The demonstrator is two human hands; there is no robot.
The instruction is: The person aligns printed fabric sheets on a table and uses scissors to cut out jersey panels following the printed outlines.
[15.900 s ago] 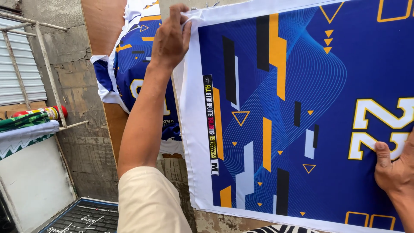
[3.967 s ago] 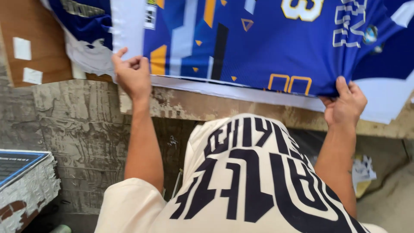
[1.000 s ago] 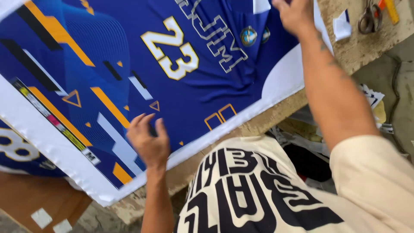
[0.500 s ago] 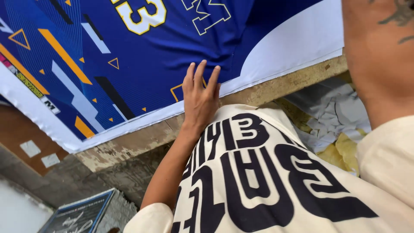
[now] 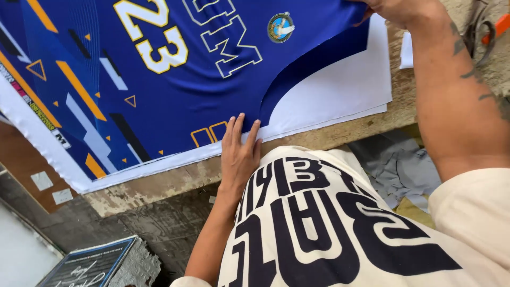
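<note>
A large blue printed fabric sheet (image 5: 175, 79) with yellow, orange and white shapes, numerals and a round badge lies spread on a worn wooden table (image 5: 159, 183). It has a white border. My left hand (image 5: 239, 151) lies flat, fingers spread, on the sheet's near edge. My right hand (image 5: 396, 8) at the top right grips the far blue edge of the sheet, partly cut off by the frame.
Scissors with an orange handle (image 5: 486, 29) lie on the table at the top right. Grey and yellowish fabric scraps (image 5: 396, 178) sit below the table edge. A dark printed stack (image 5: 95, 263) stands at the lower left.
The view has swung right over the sheet. My left hand stays flat on the near edge, and my right hand now shows holding the far edge.
</note>
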